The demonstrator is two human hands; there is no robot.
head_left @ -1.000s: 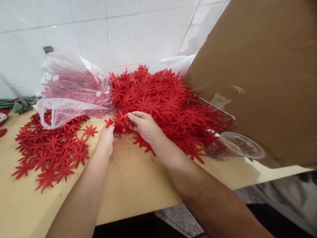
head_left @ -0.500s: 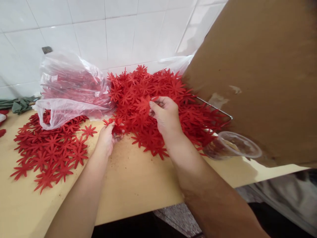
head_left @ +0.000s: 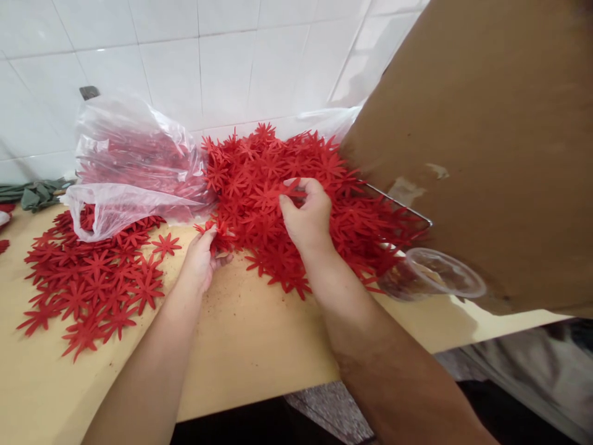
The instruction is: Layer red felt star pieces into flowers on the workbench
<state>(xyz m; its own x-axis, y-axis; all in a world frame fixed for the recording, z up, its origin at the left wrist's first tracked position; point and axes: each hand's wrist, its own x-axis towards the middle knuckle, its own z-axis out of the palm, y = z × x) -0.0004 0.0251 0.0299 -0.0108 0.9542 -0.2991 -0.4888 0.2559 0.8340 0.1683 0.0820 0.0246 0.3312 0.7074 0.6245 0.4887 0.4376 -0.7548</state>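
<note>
A big heap of red star-shaped flower cutouts [head_left: 343, 185] lies at the back middle of the tan table [head_left: 259, 334]. My right hand [head_left: 306, 216] rests on this heap, thumb and fingers pinching one red cutout at its top. My left hand [head_left: 201, 256] sits at the heap's near-left edge, closed on a small bunch of red cutouts [head_left: 217, 235]. A second, flatter spread of red cutouts [head_left: 92, 278] lies to the left of my left arm.
A clear plastic bag [head_left: 134, 167] with more red cutouts leans on the white tiled wall. A clear plastic cup [head_left: 435, 281] lies on its side at the right. A large brown cardboard sheet [head_left: 491, 136] looms over the right. Green pieces [head_left: 32, 194] lie far left.
My right hand left the bunch held at my left hand, moved back and right onto the heap, and pinched a cutout there. My left hand stayed put.
</note>
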